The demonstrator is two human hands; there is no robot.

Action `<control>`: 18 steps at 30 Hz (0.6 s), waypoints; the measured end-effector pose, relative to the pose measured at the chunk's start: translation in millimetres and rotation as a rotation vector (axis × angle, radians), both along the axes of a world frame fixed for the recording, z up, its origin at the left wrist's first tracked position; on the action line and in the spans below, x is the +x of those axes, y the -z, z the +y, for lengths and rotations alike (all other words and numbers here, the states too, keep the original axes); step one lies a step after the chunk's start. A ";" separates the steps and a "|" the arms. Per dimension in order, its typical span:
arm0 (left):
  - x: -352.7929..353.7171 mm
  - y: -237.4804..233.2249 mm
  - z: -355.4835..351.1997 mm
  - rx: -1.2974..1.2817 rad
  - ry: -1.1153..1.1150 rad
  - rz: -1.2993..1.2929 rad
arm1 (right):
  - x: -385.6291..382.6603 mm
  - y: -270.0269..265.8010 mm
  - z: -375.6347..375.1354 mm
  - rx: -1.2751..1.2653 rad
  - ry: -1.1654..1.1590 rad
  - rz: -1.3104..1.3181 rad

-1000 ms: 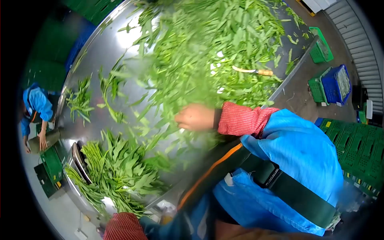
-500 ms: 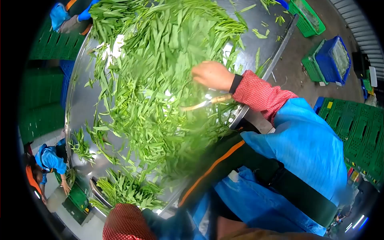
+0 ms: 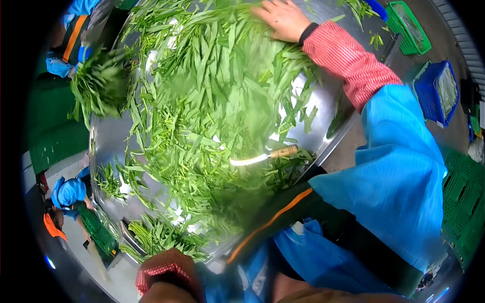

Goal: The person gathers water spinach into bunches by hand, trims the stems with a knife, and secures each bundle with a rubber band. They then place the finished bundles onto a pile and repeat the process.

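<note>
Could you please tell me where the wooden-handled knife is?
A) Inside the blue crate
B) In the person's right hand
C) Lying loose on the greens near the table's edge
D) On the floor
C: the knife lies on the leafy greens with no hand on it, while the right hand rests flat on the pile well away from it.

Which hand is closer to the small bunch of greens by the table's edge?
Left. The left hand sits right beside the bunch; the right hand rests far across the table.
</note>
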State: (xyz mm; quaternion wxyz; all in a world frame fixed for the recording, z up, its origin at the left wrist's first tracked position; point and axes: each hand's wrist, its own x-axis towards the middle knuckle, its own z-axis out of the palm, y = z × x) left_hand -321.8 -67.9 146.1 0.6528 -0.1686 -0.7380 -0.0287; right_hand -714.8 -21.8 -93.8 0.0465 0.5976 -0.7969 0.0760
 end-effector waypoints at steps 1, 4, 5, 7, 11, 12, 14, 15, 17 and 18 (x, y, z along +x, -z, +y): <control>-4.5 4.9 -6.7 0.042 -0.034 0.104 | -12.4 4.2 -14.7 0.079 -0.002 -0.029; -9.4 32.0 -16.4 0.057 -0.143 -0.059 | -41.3 20.2 -55.2 0.231 -0.025 -0.053; -9.1 41.5 -18.6 0.063 -0.182 -0.113 | -48.4 31.7 -66.9 0.274 -0.024 -0.008; -12.8 60.0 -21.2 0.178 -0.247 -0.100 | -53.6 42.2 -76.3 0.260 -0.047 -0.015; -4.2 107.7 -25.3 0.469 -0.206 -0.224 | -43.3 58.3 -37.9 0.045 -0.131 -0.083; -4.9 118.2 -24.3 0.540 -0.222 -0.287 | -31.9 49.6 -25.5 0.007 -0.135 -0.123; 3.9 137.1 -26.5 0.668 -0.199 -0.481 | -26.2 57.5 -6.1 -0.107 -0.191 -0.188; 9.7 145.9 -27.1 0.724 -0.190 -0.570 | -19.3 52.5 1.0 -0.077 -0.171 -0.212; 8.9 161.1 -25.4 0.868 -0.118 -0.613 | -20.2 48.6 2.5 -0.061 -0.141 -0.273; 13.7 168.0 -21.9 0.948 -0.094 -0.627 | -22.8 46.8 0.5 -0.074 -0.132 -0.307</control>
